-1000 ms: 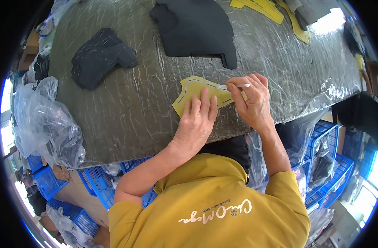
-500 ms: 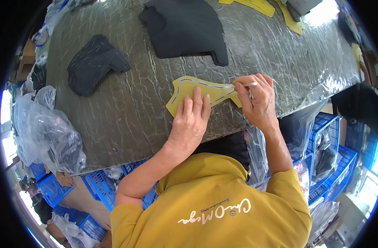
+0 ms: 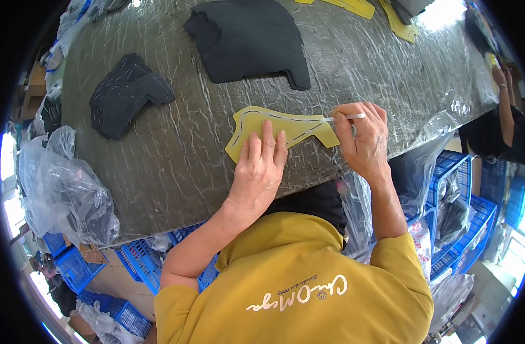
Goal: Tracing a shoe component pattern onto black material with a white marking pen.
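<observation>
"so, what's changed?"
"nearest, the left hand (image 3: 255, 172) lies flat, fingers slightly spread, on a yellow template (image 3: 297, 128) near the edge of the bench (image 3: 165, 172). the right hand (image 3: 362, 137) pinches a white pen (image 3: 355, 116)."
"and the pen?"
"its tip has slid rightward along the upper slots to the narrow end, so that row looks nearly covered. farther off, a large black piece (image 3: 251, 43) lies apart."

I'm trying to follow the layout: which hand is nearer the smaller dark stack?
Left. The left hand, on the yellow piece, is right of the smaller dark stack, lower in the picture. The right hand, holding a white pen, is farther right.
</observation>
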A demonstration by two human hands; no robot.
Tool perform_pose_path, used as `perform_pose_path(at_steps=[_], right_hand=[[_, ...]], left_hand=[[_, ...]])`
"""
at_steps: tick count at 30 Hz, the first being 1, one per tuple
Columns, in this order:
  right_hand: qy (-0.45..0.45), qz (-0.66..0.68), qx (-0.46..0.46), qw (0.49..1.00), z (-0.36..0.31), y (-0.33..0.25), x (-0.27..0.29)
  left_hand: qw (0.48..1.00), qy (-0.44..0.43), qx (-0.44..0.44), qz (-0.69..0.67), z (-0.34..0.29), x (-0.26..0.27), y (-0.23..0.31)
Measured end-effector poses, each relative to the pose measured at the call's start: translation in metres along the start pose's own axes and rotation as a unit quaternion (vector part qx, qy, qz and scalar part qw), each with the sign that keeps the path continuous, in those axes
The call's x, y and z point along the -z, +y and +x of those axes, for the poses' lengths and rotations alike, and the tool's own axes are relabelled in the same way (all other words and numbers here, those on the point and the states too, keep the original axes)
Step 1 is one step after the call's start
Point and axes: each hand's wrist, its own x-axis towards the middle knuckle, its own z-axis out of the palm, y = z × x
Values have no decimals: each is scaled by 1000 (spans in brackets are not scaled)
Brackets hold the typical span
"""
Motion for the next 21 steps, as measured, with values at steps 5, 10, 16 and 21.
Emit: perform_pose_path(at_steps=[5,10,16,21], right_hand=[[12,-21,-17,1000,4,2,2],[-63,11,-111,992,-3,5,-5],[-113,55,-156,980,-14,-4,-12],[-84,401,-250,877,-22,29,-15]], left_hand=[[1000,1,-3,-1,1,1,0],[1000,12,-15,4,-1,-2,-1],[1000,19,10,11,-4,-5,4],[936,112,97,-318,-11,7,-8]])
